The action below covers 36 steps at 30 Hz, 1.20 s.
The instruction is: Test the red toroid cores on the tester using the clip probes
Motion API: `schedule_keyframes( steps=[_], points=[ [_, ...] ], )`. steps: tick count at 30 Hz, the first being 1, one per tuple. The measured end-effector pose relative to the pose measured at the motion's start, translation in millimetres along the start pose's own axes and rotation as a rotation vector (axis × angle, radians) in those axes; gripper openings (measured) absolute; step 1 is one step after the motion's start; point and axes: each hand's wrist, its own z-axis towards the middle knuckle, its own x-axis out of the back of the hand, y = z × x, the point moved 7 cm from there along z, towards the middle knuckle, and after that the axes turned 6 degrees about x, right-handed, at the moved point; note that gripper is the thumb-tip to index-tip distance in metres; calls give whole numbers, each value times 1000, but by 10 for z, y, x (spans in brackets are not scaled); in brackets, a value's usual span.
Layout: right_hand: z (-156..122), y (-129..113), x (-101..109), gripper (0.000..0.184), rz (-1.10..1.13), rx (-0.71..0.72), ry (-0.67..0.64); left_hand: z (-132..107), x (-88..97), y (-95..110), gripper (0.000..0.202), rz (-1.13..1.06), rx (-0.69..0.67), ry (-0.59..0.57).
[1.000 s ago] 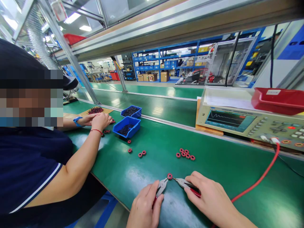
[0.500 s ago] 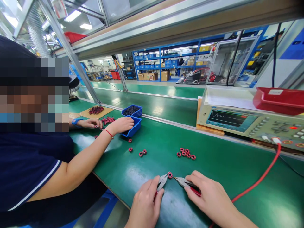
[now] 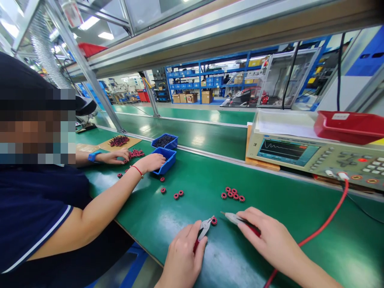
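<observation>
Blue shelves (image 3: 199,76) stand at the back of a workshop, beyond a metal frame (image 3: 87,76) over green worktops, seen from the head camera. On the near bench (image 3: 198,172), at the right, sits a meter (image 3: 328,160) with a wavy trace on its screen (image 3: 286,152) and a red tray (image 3: 348,127) on top. From its front a red cable (image 3: 327,227) curves down the bench and passes behind the right forearm.

The left hand (image 3: 183,250) has its fingers wrapped around the left pliers (image 3: 205,227). Their tips are at the left edge of a red-and-black ring (image 3: 215,224); whether they clamp it, I cannot tell. The right hand (image 3: 268,234) grips the right pliers (image 3: 231,217), whose thin point is near the ring, up and to its right, and apart from it.

Six loose rings (image 3: 235,196) cluster beyond the pliers; more lie to the left.

At the left, a co-worker (image 3: 39,218) in a cap reaches one hand (image 3: 153,161) into a blue bin (image 3: 171,162). Just behind it is a second bin (image 3: 175,143) of black parts.
</observation>
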Motion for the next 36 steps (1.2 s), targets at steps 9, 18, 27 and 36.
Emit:
schedule_keyframes(
  steps=[9,18,27,36],
  points=[
    [3,-82,272,36,-210,57,82,106,-100,124,29,-38,-33,-5],
    [-21,-170,148,34,-354,157,90,79,-108,129,29,-42,-40,-20],
    [-38,-225,123,31,-342,184,62,84,-110,140,29,-55,-39,-26],
    [-25,-182,99,31,-335,164,53,82,-103,136,29,-42,-55,-12]
  ],
)
